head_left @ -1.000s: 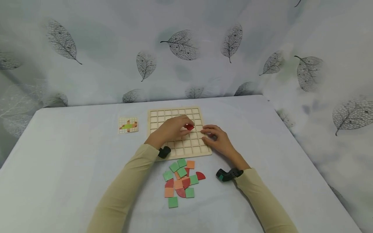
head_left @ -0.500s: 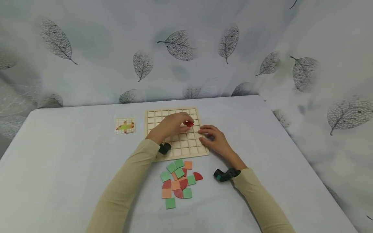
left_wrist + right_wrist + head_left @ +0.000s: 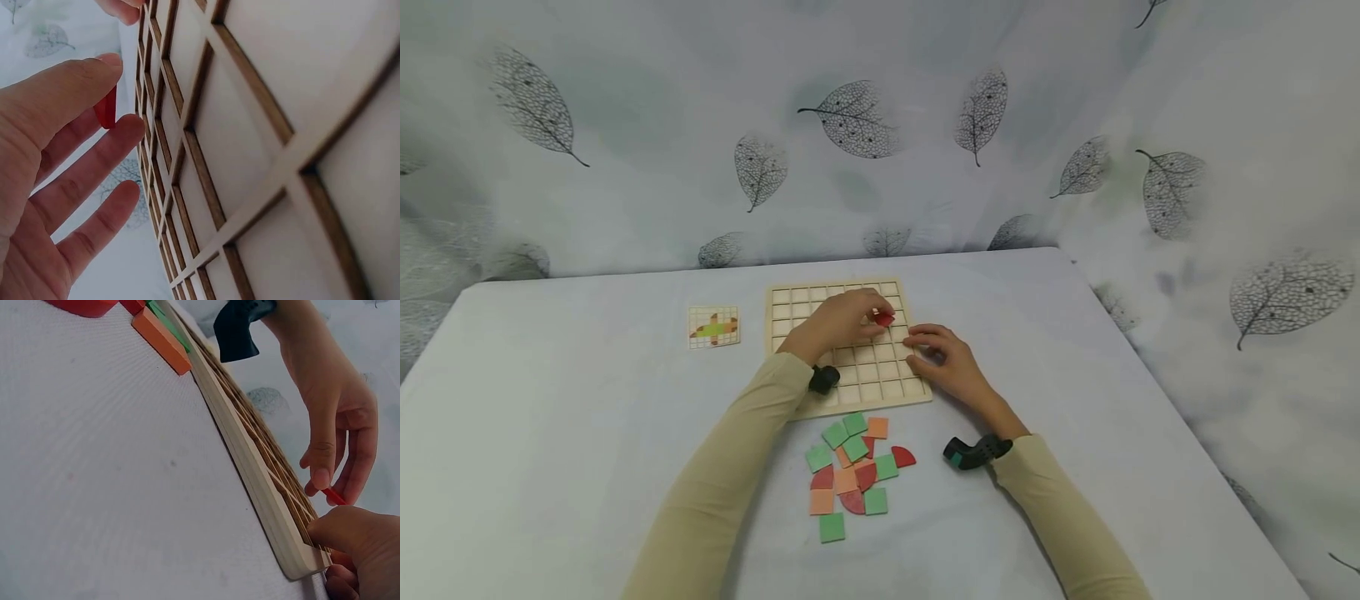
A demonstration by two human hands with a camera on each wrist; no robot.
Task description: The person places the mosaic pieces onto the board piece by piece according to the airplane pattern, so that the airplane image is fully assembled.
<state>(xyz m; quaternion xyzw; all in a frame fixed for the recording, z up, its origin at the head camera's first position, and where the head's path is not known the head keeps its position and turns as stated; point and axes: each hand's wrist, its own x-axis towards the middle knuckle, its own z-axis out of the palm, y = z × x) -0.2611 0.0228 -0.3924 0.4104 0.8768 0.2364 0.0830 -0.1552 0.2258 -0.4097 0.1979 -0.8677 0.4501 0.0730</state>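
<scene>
My left hand (image 3: 838, 323) pinches a red quarter-circle tile (image 3: 883, 319) over the right half of a wooden grid board (image 3: 868, 372). In the left wrist view the tile (image 3: 107, 111) hangs on edge below the thumb tip, close to the board's surface, while the other fingers spread beneath. At the board's right edge, my right hand (image 3: 953, 365) holds the rim, thumb over the top. Seen from the right wrist, the right thumb (image 3: 350, 532) lies at the board's corner and the curled fingers (image 3: 342, 584) are partly hidden beyond it.
Below the board lies a loose cluster of green square tiles (image 3: 832, 527), orange square tiles (image 3: 822, 502) and red quarter-circle tiles (image 3: 903, 457), some overlapping. A small pattern card (image 3: 713, 327) lies left of the board. A white cloth (image 3: 587, 400) covers the table.
Relative to the board, my left hand has carried the red tile slightly farther away and to the right. My right hand stays at the board's edge. The head view has shifted a little.
</scene>
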